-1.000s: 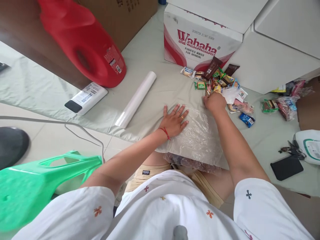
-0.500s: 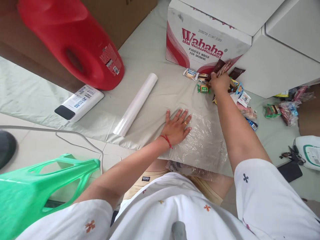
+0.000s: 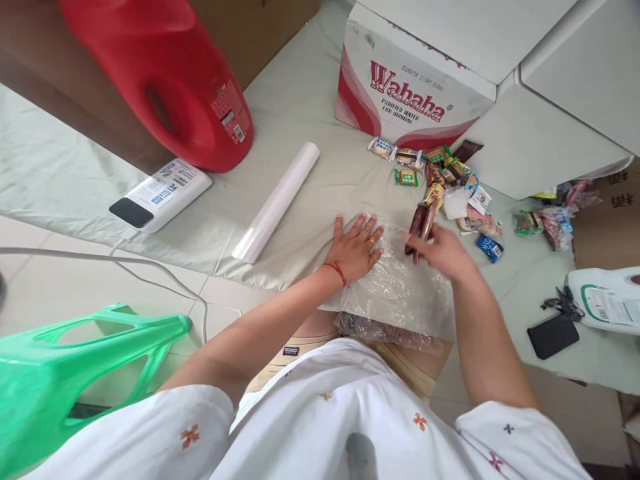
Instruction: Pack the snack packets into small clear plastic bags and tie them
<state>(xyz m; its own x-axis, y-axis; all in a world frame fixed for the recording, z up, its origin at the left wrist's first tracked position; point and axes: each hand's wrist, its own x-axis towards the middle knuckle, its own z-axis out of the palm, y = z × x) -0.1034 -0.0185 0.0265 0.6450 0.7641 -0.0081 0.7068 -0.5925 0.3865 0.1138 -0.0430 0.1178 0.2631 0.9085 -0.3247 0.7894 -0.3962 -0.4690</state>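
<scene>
The left hand [image 3: 353, 253], with a red cord at the wrist and 1 ring, lies flat, fingers spread apart, at the left edge of a clear plastic film [image 3: 405, 290]. The hand grasps nothing. The film lies wrinkled on the cloth-covered worktop [image 3: 325, 193], directly before the person. Crumpled plastic also shows at the lap; whether it belongs to the same film cannot be told.

The right hand [image 3: 445, 252] is clamped on brown wrapped bars [image 3: 419, 230], of which at least 2 can be counted. The bars are tilted, at the far right part of the film; contact with it cannot be confirmed.

Beyond the right hand, a loose pile of small snack packets [image 3: 435, 175] lies in front of the Wahaha carton [image 3: 410, 100]. A blue packet [image 3: 490, 248] lies at its near right edge. A second, smaller group of packets [image 3: 556, 228] lies further right.

To the left of the film rests a white roll [image 3: 277, 202], set diagonally. A white device with a black end [image 3: 163, 193] lies near the base of a red jug [image 3: 215, 87].
</scene>
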